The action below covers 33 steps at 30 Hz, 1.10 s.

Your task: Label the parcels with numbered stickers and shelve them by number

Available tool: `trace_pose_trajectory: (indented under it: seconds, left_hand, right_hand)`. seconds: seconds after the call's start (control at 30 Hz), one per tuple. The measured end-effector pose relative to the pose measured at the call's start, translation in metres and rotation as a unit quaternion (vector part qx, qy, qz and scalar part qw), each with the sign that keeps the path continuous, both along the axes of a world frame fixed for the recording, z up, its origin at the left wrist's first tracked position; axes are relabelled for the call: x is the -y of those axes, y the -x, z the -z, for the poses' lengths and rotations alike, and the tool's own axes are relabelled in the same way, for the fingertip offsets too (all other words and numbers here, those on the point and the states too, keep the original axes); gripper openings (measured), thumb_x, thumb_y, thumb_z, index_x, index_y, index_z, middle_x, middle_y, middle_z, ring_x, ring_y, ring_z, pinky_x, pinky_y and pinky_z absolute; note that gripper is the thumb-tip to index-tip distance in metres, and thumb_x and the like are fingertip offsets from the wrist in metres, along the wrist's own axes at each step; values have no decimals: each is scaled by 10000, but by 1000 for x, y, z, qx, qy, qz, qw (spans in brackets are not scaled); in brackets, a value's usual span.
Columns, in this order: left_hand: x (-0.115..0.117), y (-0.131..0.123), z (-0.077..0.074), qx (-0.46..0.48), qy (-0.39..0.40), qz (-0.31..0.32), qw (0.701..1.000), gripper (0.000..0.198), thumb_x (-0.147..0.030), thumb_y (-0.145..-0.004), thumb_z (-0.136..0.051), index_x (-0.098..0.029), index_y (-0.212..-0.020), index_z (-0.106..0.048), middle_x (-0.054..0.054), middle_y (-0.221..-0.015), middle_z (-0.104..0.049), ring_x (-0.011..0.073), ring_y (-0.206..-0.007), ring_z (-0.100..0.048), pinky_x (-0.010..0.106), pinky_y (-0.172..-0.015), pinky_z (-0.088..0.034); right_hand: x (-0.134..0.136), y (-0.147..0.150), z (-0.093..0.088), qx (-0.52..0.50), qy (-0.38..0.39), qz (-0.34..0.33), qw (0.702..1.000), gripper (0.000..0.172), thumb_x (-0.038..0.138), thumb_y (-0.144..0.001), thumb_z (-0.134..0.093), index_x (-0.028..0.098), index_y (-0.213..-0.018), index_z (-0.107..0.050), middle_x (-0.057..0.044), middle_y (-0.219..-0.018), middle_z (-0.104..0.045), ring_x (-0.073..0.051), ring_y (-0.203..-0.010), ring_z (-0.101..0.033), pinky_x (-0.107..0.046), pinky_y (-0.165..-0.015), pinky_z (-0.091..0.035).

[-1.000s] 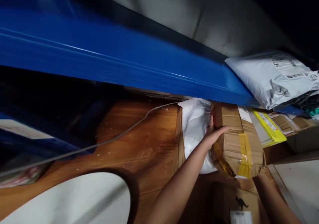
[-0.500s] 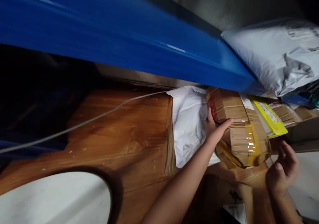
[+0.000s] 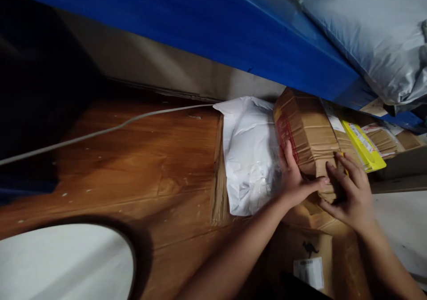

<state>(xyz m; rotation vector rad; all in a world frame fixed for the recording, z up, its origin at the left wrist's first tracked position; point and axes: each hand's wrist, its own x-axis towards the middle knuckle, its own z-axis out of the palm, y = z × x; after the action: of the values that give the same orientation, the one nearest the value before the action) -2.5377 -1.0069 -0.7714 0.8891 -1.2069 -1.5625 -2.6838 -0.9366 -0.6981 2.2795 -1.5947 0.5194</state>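
Note:
A creased brown cardboard parcel [image 3: 305, 126] stands tilted under the blue beam, with red print on its left side. My left hand [image 3: 293, 182] grips its left and near edge, thumb across the near face and fingers along the printed side. On the near right end, my right hand [image 3: 355, 195] holds the same parcel with fingers curled over it. A crumpled white plastic mailer [image 3: 248, 144] lies just left of the parcel, on flat cardboard. Right of it leans a yellow packet [image 3: 363, 146] with a white label.
A blue beam [image 3: 187, 33] crosses above, with a grey plastic bag [image 3: 370, 33] resting over its right part. A pale cord [image 3: 140, 117] runs over the brown surface [image 3: 173, 166]. A white round top [image 3: 66, 260] is at lower left, and a kangaroo-printed box [image 3: 310, 251] lies below my hands.
My right hand has come up and left onto the parcel's near end. My left hand has kept its grip, and the parcel has tilted up at the near side. The view has shifted.

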Motion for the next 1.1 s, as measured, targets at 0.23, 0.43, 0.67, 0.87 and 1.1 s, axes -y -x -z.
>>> trace_pose_trajectory:
  seconds: [0.23, 0.43, 0.67, 0.87, 1.1]
  left_hand:
    - [37, 22, -12, 43, 52, 65, 996, 1311, -449, -516, -917, -206, -1562, -166, 229, -1636, -53, 407, -1522, -39, 525, -1208, -174]
    - [30, 31, -12, 101, 54, -1, 993, 1220, -441, -572, -869, -271, -1565, -181, 190, -1654, -68, 396, -1528, -19, 585, -1200, -104]
    - [23, 24, -15, 105, 34, 17, 994, 1220, -568, -578, -855, -288, -1566, -195, 185, -1661, -58, 414, -1524, -45, 568, -1200, -148]
    - [36, -41, 1, 264, 40, -76, 961, 850, -619, -799, -637, -229, -1502, -362, 174, -1646, -189, 386, -1531, -24, 599, -1208, -22]
    - [62, -102, 73, 287, -82, -27, 954, 1015, -582, -738, -688, -211, -1567, -235, 147, -1656, -188, 346, -1520, -173, 512, -1221, -197]
  right_hand:
    - [11, 13, 15, 21, 33, 69, 997, 756, 408, -775, -697, 249, -1463, -427, -162, -1498, -438, -408, -1385, -429, -630, -1072, -410]
    - [11, 13, 29, 16, 52, 92, 994, 802, 444, -784, -691, 199, -1476, -370, -212, -1506, -402, -413, -1394, -403, -649, -1068, -397]
    - [-5, 22, 35, 153, 134, 76, 976, 531, 418, -834, -603, 220, -1324, -558, -153, -1438, -494, -377, -1340, -469, -621, -1103, -358]
    - [-45, 63, 82, 543, 238, 266, 760, 204, 455, -841, -523, 278, -922, -582, 1, -867, -576, -243, -893, -622, -543, -945, -498]
    - [-17, 50, 93, 760, -150, 200, 600, 790, 813, -801, -262, 230, -1176, -642, -99, -1058, -710, -281, -961, -686, -520, -874, -525]
